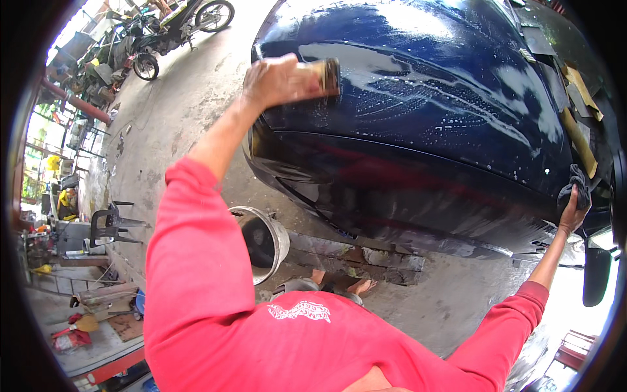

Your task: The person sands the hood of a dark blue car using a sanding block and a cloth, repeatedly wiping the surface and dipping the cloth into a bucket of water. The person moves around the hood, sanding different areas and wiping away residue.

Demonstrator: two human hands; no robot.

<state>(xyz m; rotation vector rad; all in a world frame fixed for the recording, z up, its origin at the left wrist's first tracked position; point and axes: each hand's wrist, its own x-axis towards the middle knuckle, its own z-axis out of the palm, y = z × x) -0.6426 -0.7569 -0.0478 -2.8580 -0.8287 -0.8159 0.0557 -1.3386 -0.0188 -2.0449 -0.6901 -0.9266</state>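
Note:
My left hand (pixel 277 81) is closed round a tan block with a dark end (pixel 332 77), somewhat blurred. It is at the near left corner of a dark blue car hood (pixel 418 124). Water beads, pale film and whitish streaks cover the wet paint to the right of the block. With my arm stretched far right, my right hand (pixel 572 214) grips a bunched dark cloth (pixel 575 186) at the hood's right edge. The dark side panel (pixel 392 186) below the hood has a dull, patchy sheen.
A white bucket (pixel 279 243) with dark contents stands by my feet. Paper and cardboard sheets (pixel 578 134) lie at the windshield end, above a side mirror (pixel 595 277). Left are a dark plastic chair (pixel 114 224), motorcycles (pixel 160 39) and clutter. Stone slabs (pixel 392 259) lie under the car's edge.

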